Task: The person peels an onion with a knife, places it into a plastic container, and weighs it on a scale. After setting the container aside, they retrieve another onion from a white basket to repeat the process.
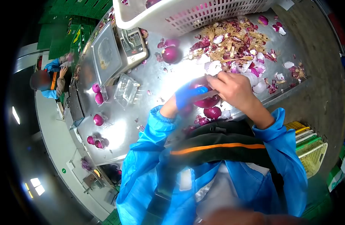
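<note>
Steel table (120, 125), green crates (67, 37), grey concrete floor (318, 86)

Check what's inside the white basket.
Only bits of red onion show over the basket rim, at the frame's top edge. The rest of the inside is hidden by its slotted wall or cut off by the frame.

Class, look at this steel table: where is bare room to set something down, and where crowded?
Bare table between the clear tray and the left hand, which grips an onion, and near the left sleeve. Crowded: the peel pile beyond the right hand.
</note>
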`<state>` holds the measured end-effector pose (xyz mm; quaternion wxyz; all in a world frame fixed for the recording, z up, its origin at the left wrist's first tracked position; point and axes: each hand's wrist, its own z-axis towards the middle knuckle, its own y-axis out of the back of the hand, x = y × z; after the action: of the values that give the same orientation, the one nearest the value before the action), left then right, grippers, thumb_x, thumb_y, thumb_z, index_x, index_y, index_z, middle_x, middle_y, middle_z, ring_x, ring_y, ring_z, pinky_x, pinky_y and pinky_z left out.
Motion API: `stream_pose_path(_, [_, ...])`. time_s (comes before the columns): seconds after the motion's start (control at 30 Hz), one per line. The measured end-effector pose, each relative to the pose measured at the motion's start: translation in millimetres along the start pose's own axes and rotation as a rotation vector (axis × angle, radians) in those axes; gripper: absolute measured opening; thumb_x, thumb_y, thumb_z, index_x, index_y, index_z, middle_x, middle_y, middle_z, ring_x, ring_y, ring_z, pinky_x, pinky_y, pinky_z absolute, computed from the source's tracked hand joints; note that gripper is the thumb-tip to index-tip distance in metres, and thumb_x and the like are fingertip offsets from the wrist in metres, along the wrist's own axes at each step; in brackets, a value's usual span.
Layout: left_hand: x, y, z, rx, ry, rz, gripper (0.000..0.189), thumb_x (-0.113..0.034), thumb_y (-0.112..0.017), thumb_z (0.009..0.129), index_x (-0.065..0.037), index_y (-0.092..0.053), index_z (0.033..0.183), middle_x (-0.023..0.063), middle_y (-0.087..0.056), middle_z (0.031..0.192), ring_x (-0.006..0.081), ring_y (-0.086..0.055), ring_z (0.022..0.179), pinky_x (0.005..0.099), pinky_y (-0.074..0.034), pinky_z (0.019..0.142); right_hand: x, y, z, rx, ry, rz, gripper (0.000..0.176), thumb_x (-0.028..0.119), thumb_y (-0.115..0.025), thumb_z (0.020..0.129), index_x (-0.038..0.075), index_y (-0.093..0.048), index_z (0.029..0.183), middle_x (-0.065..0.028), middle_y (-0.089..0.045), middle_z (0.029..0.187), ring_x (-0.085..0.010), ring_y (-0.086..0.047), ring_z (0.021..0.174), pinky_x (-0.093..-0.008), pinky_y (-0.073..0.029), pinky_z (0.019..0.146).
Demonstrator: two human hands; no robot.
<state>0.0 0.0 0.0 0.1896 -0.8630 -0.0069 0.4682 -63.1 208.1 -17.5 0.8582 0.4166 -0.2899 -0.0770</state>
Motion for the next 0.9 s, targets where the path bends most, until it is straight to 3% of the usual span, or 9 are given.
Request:
stream_pose_path(0.07, [-2.3,-3.9,-1.4,0.000,-0.001,0.155,0.058,-0.026,-0.073,0.086,-0.001,-0.051,0.134,0.0104,-0.062,0.122,0.0193,-0.059,0.112,0.0320,-0.045,0.100,-1.7,-2.8,1.0,-0.013,0.043,-0.035,0.017,0.016,-0.068,0.075,0.015,-0.061,0.091,-0.0025,-0.051,0.073,-0.0178,-0.060,0.062,-0.0323,-0.047,0.052])
stream_pose_path(0.17, [1.8,-13.5,-9.4,0.030,0.028,0.047,0.057,-0.024,-0.074,0.085,-0.001,-0.052,0.133,0.0098,-0.063,0.120,0.0187,-0.059,0.110,0.0328,-0.046,0.098,-8.4,-12.0,-9.1,0.082,-0.095,-0.058,0.010,0.016,-0.064,0.082,0.012,-0.060,0.090,-0.0050,-0.058,0.073,-0.0220,-0.064,0.067,-0.0363,-0.049,0.054])
stream_pose_path(0.23, [6.8,-13.8,-2.2,0.126,-0.060,0.548,0.058,-0.024,-0.075,0.084,-0.002,-0.052,0.133,0.0100,-0.063,0.119,0.0195,-0.059,0.110,0.0345,-0.046,0.099,-36.5,-30.1,-13.3,0.075,-0.273,0.010,0.014,0.018,-0.063,0.085,0.011,-0.061,0.097,-0.0080,-0.062,0.076,-0.0252,-0.066,0.072,-0.0377,-0.050,0.058])
stream_pose_path(0.37, [18.1,-10.2,-4.2,-0.110,-0.060,0.082,0.060,-0.023,-0.070,0.084,-0.005,-0.049,0.137,0.0102,-0.060,0.124,0.0212,-0.058,0.115,0.0339,-0.046,0.099,-35.7,-18.0,-19.3,0.117,-0.638,0.106,0.026,0.022,-0.061,0.089,0.010,-0.062,0.112,-0.0131,-0.068,0.082,-0.0312,-0.067,0.080,-0.0395,-0.051,0.065])
stream_pose_path(0.43, [13.9,-3.4,-0.3,-0.190,-0.214,-0.141,0.067,-0.028,-0.073,0.084,0.002,-0.044,0.137,0.0157,-0.059,0.125,0.0237,-0.060,0.113,0.0374,-0.047,0.101,-26.0,-9.0,-27.4,0.061,-0.535,0.087,0.033,0.024,-0.064,0.087,0.012,-0.062,0.118,-0.0136,-0.065,0.087,-0.0311,-0.066,0.078,-0.0382,-0.052,0.067])
stream_pose_path(0.53, [14.1,8.6,1.3,-0.198,-0.304,-0.181,0.071,-0.030,-0.073,0.084,0.001,-0.041,0.138,0.0145,-0.059,0.125,0.0242,-0.060,0.113,0.0374,-0.048,0.100,-7.4,10.8,-34.6,0.051,-0.395,0.007,0.036,0.020,-0.068,0.080,0.012,-0.063,0.114,-0.0103,-0.061,0.094,-0.0295,-0.064,0.076,-0.0367,-0.051,0.063])
stream_pose_path(0.67, [12.5,8.6,2.8,-0.200,-0.347,-0.195,0.075,-0.034,-0.074,0.082,0.001,-0.040,0.140,0.0142,-0.058,0.127,0.0244,-0.058,0.116,0.0384,-0.048,0.101,-4.7,11.7,-33.0,0.008,-0.318,-0.043,0.041,0.015,-0.072,0.072,0.012,-0.063,0.112,-0.0076,-0.058,0.088,-0.0267,-0.062,0.072,-0.0353,-0.049,0.059])
stream_pose_path(0.9, [14.9,-1.9,-0.2,-0.203,-0.382,-0.179,0.083,-0.037,-0.077,0.078,-0.001,-0.038,0.141,0.0162,-0.053,0.132,0.0278,-0.056,0.120,0.0406,-0.046,0.103,-10.4,5.7,-38.0,-0.063,-0.372,-0.118,0.047,0.013,-0.073,0.071,0.013,-0.064,0.117,-0.0061,-0.056,0.084,-0.0242,-0.060,0.068,-0.0341,-0.048,0.057])
